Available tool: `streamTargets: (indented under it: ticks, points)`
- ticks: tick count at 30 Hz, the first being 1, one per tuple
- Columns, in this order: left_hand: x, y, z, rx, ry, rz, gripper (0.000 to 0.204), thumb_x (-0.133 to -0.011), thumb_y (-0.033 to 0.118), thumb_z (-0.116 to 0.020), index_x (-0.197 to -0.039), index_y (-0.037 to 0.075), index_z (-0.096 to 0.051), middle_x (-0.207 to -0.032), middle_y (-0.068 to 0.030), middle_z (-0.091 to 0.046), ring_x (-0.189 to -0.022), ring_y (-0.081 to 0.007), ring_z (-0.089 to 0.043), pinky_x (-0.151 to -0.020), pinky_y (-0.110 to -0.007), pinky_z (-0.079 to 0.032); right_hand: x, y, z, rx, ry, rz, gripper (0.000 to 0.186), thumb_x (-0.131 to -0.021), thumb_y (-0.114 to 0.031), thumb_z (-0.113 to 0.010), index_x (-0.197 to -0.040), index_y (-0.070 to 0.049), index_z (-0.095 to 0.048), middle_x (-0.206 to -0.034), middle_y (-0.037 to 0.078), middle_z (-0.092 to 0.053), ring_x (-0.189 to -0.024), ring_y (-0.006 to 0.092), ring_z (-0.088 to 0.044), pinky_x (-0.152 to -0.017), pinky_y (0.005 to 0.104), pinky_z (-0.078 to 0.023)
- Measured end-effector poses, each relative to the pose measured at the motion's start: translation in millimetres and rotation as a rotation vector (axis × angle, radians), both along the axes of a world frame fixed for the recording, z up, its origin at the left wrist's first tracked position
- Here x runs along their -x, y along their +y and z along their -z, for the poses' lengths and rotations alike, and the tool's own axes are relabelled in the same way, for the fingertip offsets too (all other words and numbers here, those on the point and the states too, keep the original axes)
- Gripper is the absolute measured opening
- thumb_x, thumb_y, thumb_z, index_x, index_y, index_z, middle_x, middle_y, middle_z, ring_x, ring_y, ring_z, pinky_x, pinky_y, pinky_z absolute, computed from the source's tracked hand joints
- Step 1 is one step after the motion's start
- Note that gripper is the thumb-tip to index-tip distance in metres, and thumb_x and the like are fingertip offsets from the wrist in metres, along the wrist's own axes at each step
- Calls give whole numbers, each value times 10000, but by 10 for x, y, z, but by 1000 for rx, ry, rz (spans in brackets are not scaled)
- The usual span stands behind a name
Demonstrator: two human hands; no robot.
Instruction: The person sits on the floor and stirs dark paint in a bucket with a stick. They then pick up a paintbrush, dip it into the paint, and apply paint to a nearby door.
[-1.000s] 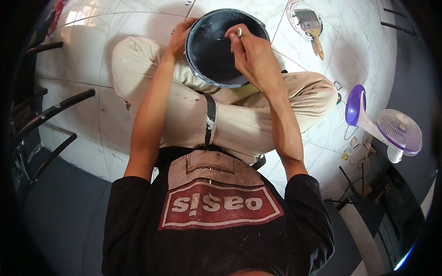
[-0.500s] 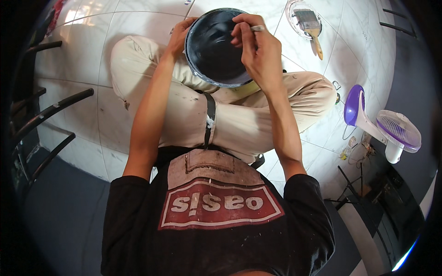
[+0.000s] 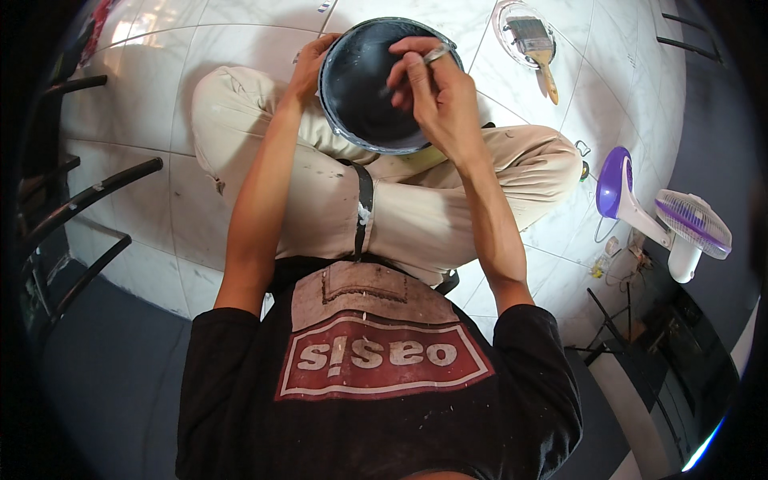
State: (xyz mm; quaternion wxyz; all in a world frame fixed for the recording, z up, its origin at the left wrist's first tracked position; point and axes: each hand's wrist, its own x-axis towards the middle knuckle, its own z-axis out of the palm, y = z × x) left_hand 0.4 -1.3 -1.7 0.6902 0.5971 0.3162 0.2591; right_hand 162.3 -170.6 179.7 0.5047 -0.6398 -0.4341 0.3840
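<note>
One pale stick (image 3: pixel 438 54) in right hand (image 3: pixel 438 100) over bucket (image 3: pixel 376 148)

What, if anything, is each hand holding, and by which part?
Left hand: dark round bucket, at its left side. Right hand: thin pale stick, near its exposed end.

White marbled tile floor (image 3: pixel 128 104); round lid (image 3: pixel 505 38) bearing paintbrush (image 3: pixel 542 60); purple-and-white fan (image 3: pixel 614 186) standing at right.

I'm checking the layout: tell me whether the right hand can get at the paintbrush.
Probably yes: the paintbrush lies uncovered right of the bucket, though the right hand holds a thin pale object.
</note>
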Motion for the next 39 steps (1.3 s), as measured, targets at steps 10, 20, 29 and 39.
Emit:
streamTargets:
  ticks: [10, 20, 29, 39]
  points:
    - [7, 7, 5, -3, -34, 6, 328, -1032, 205, -582, -1224, -28, -711, -1129, -72, -740, -1020, -141, -672, -921, -279, -527, 37, 72, -52, -152, -40, 67, 100, -1030, -84, -570, -1112, -51, -617, -850, 163, -687, -680, 338, -675, -634, 418, -532]
    - [-15, 5, -7, -67, 59, -27, 337, -1029, 235, -601, -1226, -12, -717, -1104, -64, -743, -1006, -135, -666, -920, -287, -526, -63, 57, 76, -65, -332, 61, 166, -1098, -125, -514, -1142, -37, -647, -789, 43, -666, -676, 122, -652, -616, 267, -517]
    - [-7, 14, 5, -6, -25, 1, 352, -1014, 214, -589, -1237, -33, -704, -1114, -75, -747, -1009, -143, -676, -915, -289, -531, -7, 71, 42, -165, -280, 39, 160, -1086, -141, -533, -1146, -49, -650, -767, 67, -660, -624, 174, -658, -609, 314, -520]
    - [-13, 26, -2, -51, 9, 4, 376, -1002, 216, -597, -1264, -38, -689, -1121, -92, -744, -1016, -154, -676, -917, -288, -533, -103, 58, 35, -90, -720, -20, 134, -1084, -129, -528, -1137, -41, -613, -806, 58, -705, -655, 153, -687, -594, 313, -528]
